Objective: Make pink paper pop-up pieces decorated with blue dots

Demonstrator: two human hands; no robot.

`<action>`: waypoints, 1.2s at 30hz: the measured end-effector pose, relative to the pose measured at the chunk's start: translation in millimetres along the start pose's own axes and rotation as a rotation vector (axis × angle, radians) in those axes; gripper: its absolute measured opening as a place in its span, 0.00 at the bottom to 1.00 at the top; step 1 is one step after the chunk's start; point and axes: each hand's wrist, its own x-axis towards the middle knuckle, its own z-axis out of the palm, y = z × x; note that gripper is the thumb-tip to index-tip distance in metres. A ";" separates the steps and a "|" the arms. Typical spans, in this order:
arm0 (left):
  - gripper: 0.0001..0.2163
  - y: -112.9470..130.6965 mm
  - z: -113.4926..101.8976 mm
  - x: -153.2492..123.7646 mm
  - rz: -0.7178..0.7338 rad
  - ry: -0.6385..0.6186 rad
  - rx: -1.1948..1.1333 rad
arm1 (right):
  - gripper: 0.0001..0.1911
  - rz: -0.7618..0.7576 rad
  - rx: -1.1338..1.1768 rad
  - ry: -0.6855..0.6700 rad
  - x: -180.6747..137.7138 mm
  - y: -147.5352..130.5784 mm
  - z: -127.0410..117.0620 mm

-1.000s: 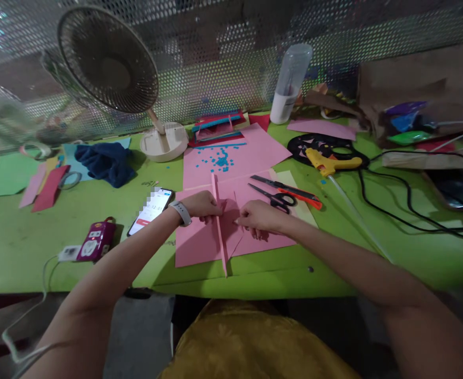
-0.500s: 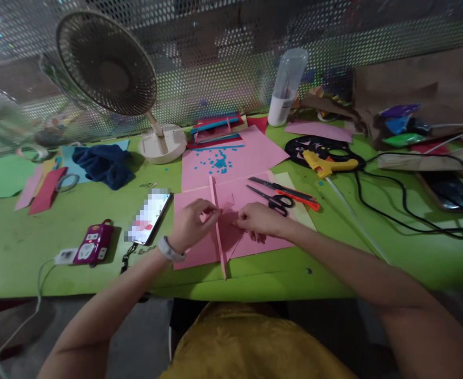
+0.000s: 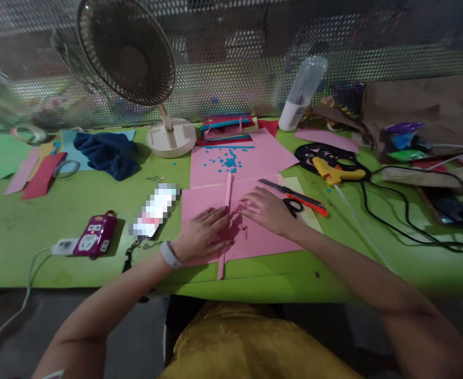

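Narrow pink paper strip (image 3: pixel 228 190) runs front-to-back, far end slightly right. Left hand (image 3: pixel 203 234) across it, fingers apart; right hand (image 3: pixel 268 210), can't tell.

looks forward and down from the wearer's head, over the yellow garment (image 3: pixel 251 342), fairly near left hand (image 3: pixel 205 232) and right hand (image 3: pixel 266 209); spans the green table (image 3: pixel 71 205), faces the perforated screen (image 3: pixel 219 73) beyond.

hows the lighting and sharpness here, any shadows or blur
Head view: dim overall, with the phone screen bright and pixelated; head view: shadow darkens the pink sheet between the left hand and right hand; head view: the pink scraps look soft, and the frame edges seem stretched.
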 end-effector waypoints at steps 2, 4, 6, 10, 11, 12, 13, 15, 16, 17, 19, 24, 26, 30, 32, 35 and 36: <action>0.31 -1.8 2.0 -1.7 -0.002 0.036 -0.016 | 0.10 -0.042 -0.034 -0.046 0.6 3.2 9.5; 0.30 -2.8 4.7 -4.5 0.013 0.069 -0.015 | 0.11 -0.015 -0.030 -0.063 1.0 3.6 15.7; 0.28 -2.8 6.4 -7.0 0.034 0.092 -0.010 | 0.15 0.034 0.001 -0.049 1.6 3.0 18.0; 0.24 -1.2 6.9 -8.6 0.049 0.106 -0.021 | 0.13 0.034 0.037 -0.070 2.7 4.8 17.4; 0.23 -0.9 6.9 -8.4 0.049 0.112 -0.023 | 0.10 0.015 0.039 -0.073 2.8 6.1 17.4; 0.23 -0.8 6.9 -8.0 0.051 0.118 -0.024 | 0.09 -0.005 0.040 -0.069 2.8 7.4 17.6; 0.23 -0.9 7.1 -7.7 0.055 0.123 -0.023 | 0.09 -0.025 0.042 -0.058 2.8 8.6 18.1; 0.22 -1.5 7.6 -7.0 0.068 0.116 -0.026 | 0.09 -0.060 0.053 -0.036 3.4 10.4 19.4; 0.22 -1.9 7.8 -6.7 0.070 0.108 -0.031 | 0.09 -0.070 0.059 -0.030 3.9 10.9 20.1; 0.22 -2.3 8.0 -6.4 0.070 0.101 -0.040 | 0.09 -0.073 0.068 -0.029 4.6 11.1 20.8; 0.22 -2.9 8.2 -5.9 0.067 0.094 -0.057 | 0.09 -0.054 0.084 -0.029 6.2 10.6 22.2; 0.22 -2.3 7.2 -4.6 0.082 0.099 -0.022 | 0.09 0.025 0.064 -0.003 8.4 6.6 25.6; 0.21 -1.5 6.7 -4.2 0.080 0.101 -0.016 | 0.08 0.050 0.059 -0.007 8.9 5.1 26.4; 0.21 -0.6 5.3 -3.3 0.068 0.086 -0.056 | 0.07 0.097 0.075 -0.027 10.4 3.5 26.3; 0.21 -0.8 3.9 -2.7 0.063 0.077 -0.074 | 0.07 0.112 0.084 -0.026 11.0 3.0 26.0; 0.21 -1.6 1.9 -1.1 0.056 0.070 -0.082 | 0.07 0.118 0.095 -0.026 11.5 2.5 26.1; 0.21 -2.0 1.4 -0.5 0.055 0.066 -0.077 | 0.07 0.119 0.096 -0.027 11.6 2.4 26.2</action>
